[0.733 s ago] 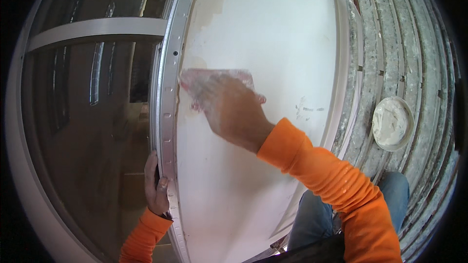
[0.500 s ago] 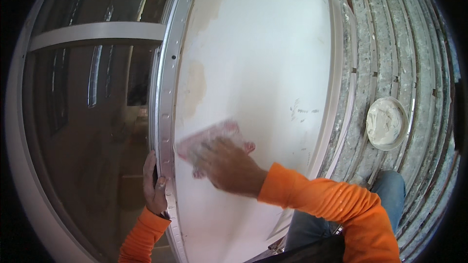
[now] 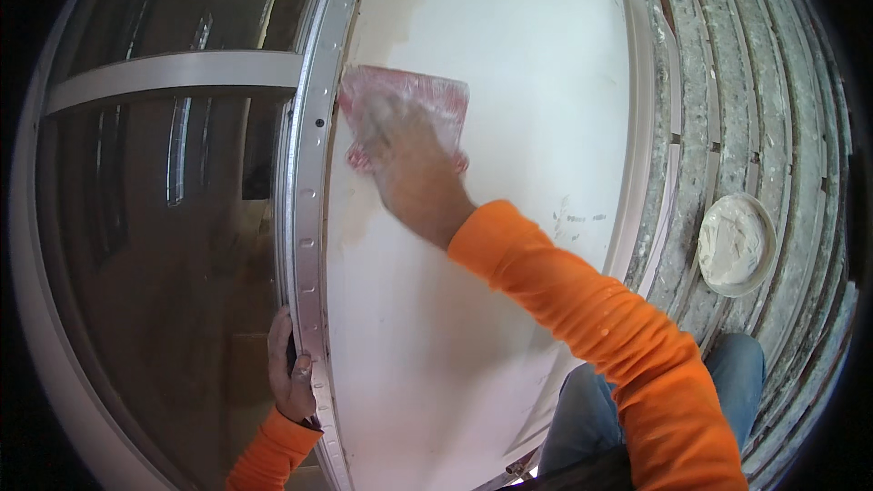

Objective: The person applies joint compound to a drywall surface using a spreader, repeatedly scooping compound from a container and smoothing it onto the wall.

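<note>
My right hand, smeared by motion, is closed on a wide red putty spreader smudged with white. The spreader lies against the white wall panel, close to its left edge, with my fingers spread over its back. Lower on the left, my left hand grips the perforated metal edge strip that runs along the panel. Its thumb rests on the strip's face, and the fingers are on the glass side. Beige patches show on the panel near the strip.
To the right, a round tub of white putty stands on scaffold planks spattered with white. Dark glass in a pale frame fills the left. My knees in jeans are at the lower right, beside the panel.
My right hand has swept the spreader up the panel, away from me. My left hand keeps its hold on the metal strip. The view has shifted slightly.
</note>
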A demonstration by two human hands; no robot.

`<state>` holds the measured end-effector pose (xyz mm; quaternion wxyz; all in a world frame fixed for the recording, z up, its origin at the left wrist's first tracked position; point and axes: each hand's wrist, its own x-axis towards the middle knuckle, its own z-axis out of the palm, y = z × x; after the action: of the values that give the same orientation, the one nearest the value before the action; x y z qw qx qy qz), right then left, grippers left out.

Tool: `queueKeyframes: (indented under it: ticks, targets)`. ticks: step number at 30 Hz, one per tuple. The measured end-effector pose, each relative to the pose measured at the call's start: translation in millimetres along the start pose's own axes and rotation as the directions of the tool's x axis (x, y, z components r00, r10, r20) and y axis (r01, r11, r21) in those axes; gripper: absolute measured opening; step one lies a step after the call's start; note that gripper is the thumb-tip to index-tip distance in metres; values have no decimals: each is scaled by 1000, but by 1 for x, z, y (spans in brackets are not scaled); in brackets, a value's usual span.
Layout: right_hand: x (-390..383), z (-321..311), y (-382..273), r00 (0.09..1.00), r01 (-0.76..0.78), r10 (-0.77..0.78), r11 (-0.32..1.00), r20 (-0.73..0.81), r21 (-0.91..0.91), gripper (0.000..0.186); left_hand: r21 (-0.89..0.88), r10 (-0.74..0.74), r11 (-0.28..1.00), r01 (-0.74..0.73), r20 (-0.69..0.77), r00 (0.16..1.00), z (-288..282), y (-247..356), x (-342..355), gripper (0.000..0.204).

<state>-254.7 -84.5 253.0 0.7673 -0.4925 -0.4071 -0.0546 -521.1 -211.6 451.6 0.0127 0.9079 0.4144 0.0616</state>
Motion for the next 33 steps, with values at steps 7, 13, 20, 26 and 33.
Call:
queueKeyframes:
  ticks: [7, 13, 20, 26, 33]
  targets:
    - [-85, -61, -65, 888, -147, -44, 916, 457, 374, 62, -94, -13, 995, 14, 7, 1000, 3, -6, -4, 60]
    - [18, -64, 10, 986, -121, 116, 992, 116, 35, 51, -222, -150, 965, 141, -26, 988, 3, 7, 0, 70]
    - [40, -31, 38, 988, -106, 96, 992, 120, 72, 56, -44, 41, 998, -40, 20, 999, 1, 0, 5, 60]
    - [-35, -41, -37, 947, -85, -3, 961, 320, 262, 58, -101, -79, 992, 76, -22, 997, -2, -6, -8, 60]
    - [-89, -89, -72, 851, -152, -11, 952, 525, 267, 52, -80, -107, 991, 108, 6, 994, 3, -10, -3, 61]
